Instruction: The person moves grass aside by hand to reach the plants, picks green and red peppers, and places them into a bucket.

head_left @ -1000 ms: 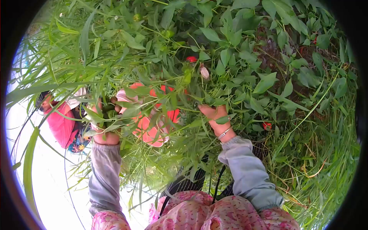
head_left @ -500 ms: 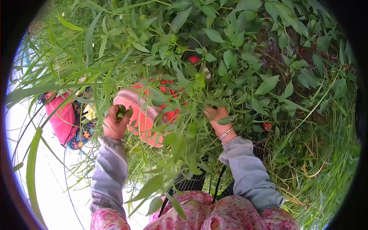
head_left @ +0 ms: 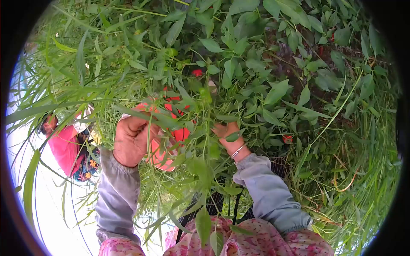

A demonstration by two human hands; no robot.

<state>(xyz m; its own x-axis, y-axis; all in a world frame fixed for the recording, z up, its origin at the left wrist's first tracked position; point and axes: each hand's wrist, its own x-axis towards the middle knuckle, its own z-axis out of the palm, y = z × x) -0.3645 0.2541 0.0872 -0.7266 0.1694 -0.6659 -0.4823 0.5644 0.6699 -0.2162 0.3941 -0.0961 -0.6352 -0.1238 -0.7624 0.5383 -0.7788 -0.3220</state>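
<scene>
My left hand (head_left: 133, 141) is at the rim of a red-orange container (head_left: 161, 158), its wrist turned and its fingertips pointing into it, mostly out of sight. No pepper shows in that hand now. Leaves and stems cover much of the container, with bright red patches visible between them. My right hand (head_left: 229, 135), wearing a silver bracelet (head_left: 238, 151), is among the stems of a pepper plant (head_left: 205, 147). Its fingers are curled and partly behind leaves; what they grip is hidden.
Dense leafy plants (head_left: 277, 91) fill the far side, with red peppers (head_left: 287, 139) among them. Long grass (head_left: 363, 205) stands at the right. Another person (head_left: 68, 147) in a pink top is at the left. Leafy stems hang before my patterned clothing (head_left: 256, 239).
My left hand has turned over and moved up to the container; the green peppers it held are no longer visible. My right hand stays among the stems. The view has shifted slightly.
</scene>
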